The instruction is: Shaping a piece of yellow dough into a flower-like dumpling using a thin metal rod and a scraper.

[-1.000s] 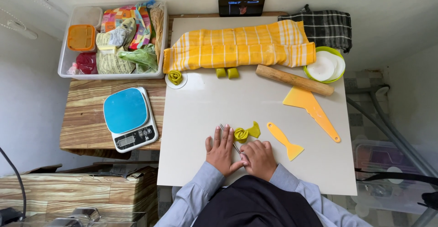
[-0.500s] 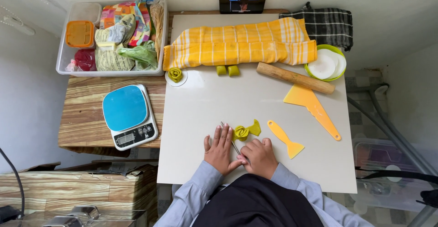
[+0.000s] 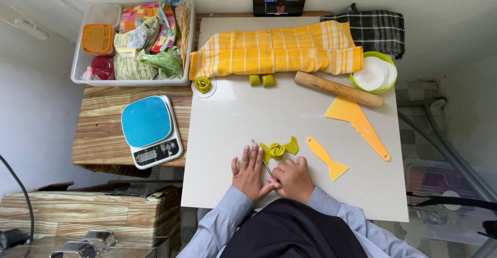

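White counter: left hand lies flat, open; right hand fingers pinch a thin metal skewer beside the dough rose; a slip could tear its petals.

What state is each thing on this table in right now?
Left hand: flat on the board, fingers spread.
Right hand: curled, gripping a thin stick.
Green dough: rolled into a rose shape.
Yellow towel: folded.
Scale: nothing on it.
Rolling pin: lying idle.
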